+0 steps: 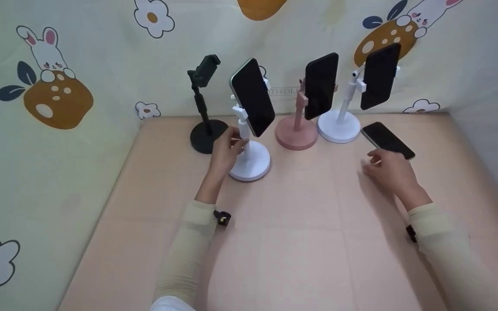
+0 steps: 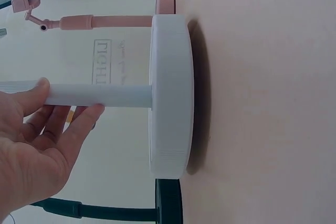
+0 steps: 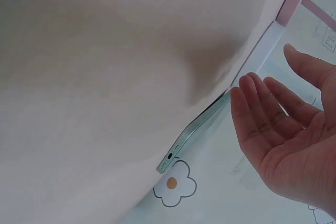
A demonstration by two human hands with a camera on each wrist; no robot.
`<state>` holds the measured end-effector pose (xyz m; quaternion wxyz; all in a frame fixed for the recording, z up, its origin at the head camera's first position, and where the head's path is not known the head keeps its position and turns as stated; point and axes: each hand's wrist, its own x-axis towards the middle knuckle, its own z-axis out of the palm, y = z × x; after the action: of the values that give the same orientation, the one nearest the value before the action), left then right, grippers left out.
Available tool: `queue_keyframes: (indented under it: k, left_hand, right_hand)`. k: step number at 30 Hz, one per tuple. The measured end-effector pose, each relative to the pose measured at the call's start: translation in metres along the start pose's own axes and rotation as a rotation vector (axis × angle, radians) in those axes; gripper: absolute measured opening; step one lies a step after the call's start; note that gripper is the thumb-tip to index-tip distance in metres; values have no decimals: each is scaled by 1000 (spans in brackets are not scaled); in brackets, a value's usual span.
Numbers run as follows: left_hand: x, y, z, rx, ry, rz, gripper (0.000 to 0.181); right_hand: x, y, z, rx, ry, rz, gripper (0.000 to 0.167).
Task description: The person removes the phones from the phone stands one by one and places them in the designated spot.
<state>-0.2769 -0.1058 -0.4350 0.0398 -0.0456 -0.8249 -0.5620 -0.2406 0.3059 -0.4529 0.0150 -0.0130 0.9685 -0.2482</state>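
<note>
My left hand [image 1: 224,151] grips the post of a white phone stand [image 1: 252,163], with thumb and fingers about it. A dark-screened phone [image 1: 254,97] is clamped upright and tilted in that stand. In the left wrist view, the stand's round base [image 2: 170,98] casts a shadow on the table side. My right hand [image 1: 392,172] hovers over the table just in front of a loose phone [image 1: 388,139] lying flat, screen up. The right wrist view shows that hand's fingers [image 3: 257,124] loosely bent, holding nothing, with the phone's pale green edge [image 3: 197,124] beyond.
A black stand [image 1: 209,136] with a bare clamp stands behind my left hand. Right of the held stand are a pink stand [image 1: 296,134] and another white stand [image 1: 339,126], each carrying a phone. A patterned backdrop [image 1: 102,52] rises behind the pinkish table [image 1: 292,250].
</note>
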Motion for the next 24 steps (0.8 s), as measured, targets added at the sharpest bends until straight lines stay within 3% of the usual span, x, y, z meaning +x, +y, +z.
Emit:
queue_keyframes:
  k: [7,16,24]
  left_hand:
    - [-1,-4,-1,4,8,13,20]
    - [-3,-8,-4,14,23,14,21]
    - [-4,-9,-3,4,21,14,24]
  right_hand:
    - [-1,-3,1,-4,25,-39,39]
    - [0,-12,0,3,-16,-4,42]
    - [-1,-19,3,-1,-12,-20,42]
